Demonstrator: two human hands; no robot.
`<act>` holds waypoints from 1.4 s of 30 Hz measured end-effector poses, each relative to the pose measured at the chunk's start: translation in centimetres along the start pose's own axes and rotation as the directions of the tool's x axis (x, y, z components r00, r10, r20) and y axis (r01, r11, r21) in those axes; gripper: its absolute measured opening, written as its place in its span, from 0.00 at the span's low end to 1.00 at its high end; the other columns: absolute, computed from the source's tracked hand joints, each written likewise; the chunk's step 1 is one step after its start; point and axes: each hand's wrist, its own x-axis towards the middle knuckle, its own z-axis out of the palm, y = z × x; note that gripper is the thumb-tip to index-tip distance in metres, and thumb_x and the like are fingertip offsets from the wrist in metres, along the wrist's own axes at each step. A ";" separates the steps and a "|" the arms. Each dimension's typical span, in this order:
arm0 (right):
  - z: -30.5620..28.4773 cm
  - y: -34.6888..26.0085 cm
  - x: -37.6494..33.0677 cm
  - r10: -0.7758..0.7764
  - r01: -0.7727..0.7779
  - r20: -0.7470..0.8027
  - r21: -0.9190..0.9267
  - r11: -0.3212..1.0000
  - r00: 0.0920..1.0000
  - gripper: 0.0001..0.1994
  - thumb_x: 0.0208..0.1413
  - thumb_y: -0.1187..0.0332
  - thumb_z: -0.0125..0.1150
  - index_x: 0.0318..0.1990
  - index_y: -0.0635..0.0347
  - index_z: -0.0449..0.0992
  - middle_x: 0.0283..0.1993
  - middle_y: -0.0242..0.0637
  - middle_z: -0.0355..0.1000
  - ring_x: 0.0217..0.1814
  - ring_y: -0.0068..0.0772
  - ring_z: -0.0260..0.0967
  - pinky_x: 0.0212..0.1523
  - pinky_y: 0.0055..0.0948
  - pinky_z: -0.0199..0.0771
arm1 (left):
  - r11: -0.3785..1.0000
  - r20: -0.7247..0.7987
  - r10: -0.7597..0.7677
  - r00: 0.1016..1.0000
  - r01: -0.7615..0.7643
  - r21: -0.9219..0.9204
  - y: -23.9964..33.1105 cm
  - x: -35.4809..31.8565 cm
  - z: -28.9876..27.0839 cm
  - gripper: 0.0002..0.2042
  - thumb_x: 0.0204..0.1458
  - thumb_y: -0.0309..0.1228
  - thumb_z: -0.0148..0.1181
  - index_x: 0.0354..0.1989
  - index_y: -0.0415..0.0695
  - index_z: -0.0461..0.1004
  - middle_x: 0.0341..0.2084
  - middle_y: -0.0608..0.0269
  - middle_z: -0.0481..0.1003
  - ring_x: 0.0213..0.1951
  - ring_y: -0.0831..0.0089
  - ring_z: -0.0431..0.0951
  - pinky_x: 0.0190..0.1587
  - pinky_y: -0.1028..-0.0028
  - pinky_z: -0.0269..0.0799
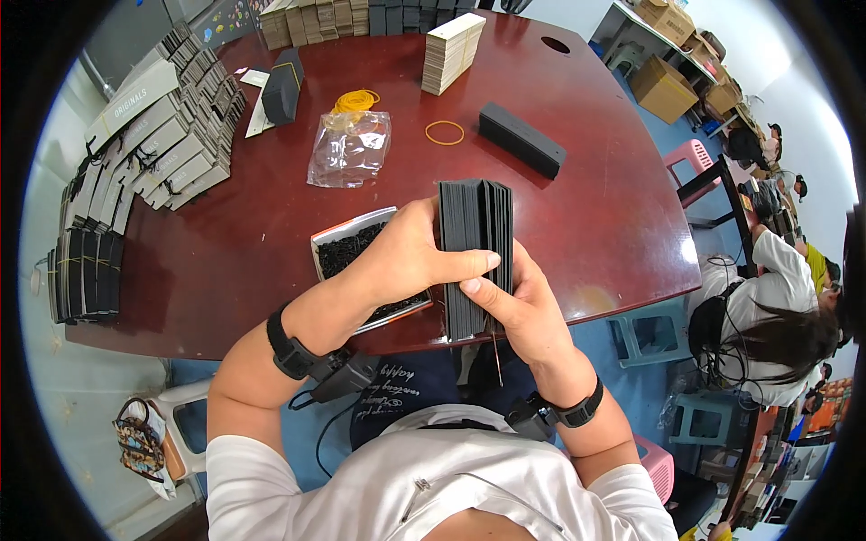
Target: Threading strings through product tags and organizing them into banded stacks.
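Observation:
Both of my hands grip a thick stack of black cards point(462, 234) at the table's near edge. My left hand point(410, 252) is closed along its left side, thumb lying across the front. From the right, my right hand point(530, 302) closes on the stack, its thumb tip close to the left one. A gap splits the cards toward the right side. Beneath them hangs a thin strand point(498, 361). Partly hidden by my left forearm, an open box point(317, 255) holds many short black cords point(347, 252).
Beyond my hands lie a loose yellow rubber band point(445, 133), a black card block point(521, 140), a clear plastic bag point(347, 158) and a heap of rubber bands point(356, 100). A beige card stack point(451, 54) stands farther back. Banded bundles point(171, 135) line the left side.

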 end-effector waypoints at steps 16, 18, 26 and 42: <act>-0.1 0.2 0.2 0.012 -0.012 -0.003 -0.007 1.000 1.000 0.23 0.55 0.70 0.62 0.56 0.63 0.62 0.47 0.31 0.68 0.48 0.19 0.66 0.49 0.24 0.70 | 1.000 -0.019 0.001 1.000 -0.001 0.025 -0.4 0.1 -0.1 0.14 0.44 0.28 0.64 0.39 0.37 0.73 0.31 0.65 0.75 0.34 0.80 0.74 0.39 0.75 0.72; -0.1 0.1 0.1 0.019 -0.019 -0.005 0.010 1.000 1.000 0.23 0.55 0.70 0.62 0.57 0.63 0.62 0.48 0.32 0.68 0.49 0.19 0.66 0.50 0.24 0.70 | 1.000 -0.020 0.004 1.000 -0.003 0.024 -0.5 0.2 -0.1 0.14 0.44 0.28 0.64 0.39 0.37 0.73 0.31 0.65 0.75 0.34 0.80 0.74 0.39 0.75 0.72; -0.1 0.2 0.1 0.027 -0.027 -0.004 0.032 0.999 1.000 0.24 0.56 0.70 0.62 0.57 0.63 0.61 0.48 0.32 0.68 0.51 0.21 0.66 0.52 0.26 0.69 | 1.000 -0.022 0.019 1.000 -0.019 -0.005 -0.4 0.1 -0.1 0.14 0.44 0.28 0.64 0.40 0.37 0.73 0.32 0.65 0.75 0.35 0.79 0.74 0.40 0.75 0.72; 0.0 0.2 0.1 -0.027 0.028 0.024 -0.032 0.999 0.999 0.25 0.55 0.70 0.62 0.58 0.63 0.61 0.50 0.32 0.67 0.52 0.20 0.64 0.53 0.25 0.67 | 0.997 0.022 -0.015 1.000 0.017 -0.069 -0.4 0.2 0.1 0.15 0.45 0.30 0.67 0.41 0.39 0.72 0.33 0.67 0.75 0.36 0.80 0.74 0.40 0.76 0.71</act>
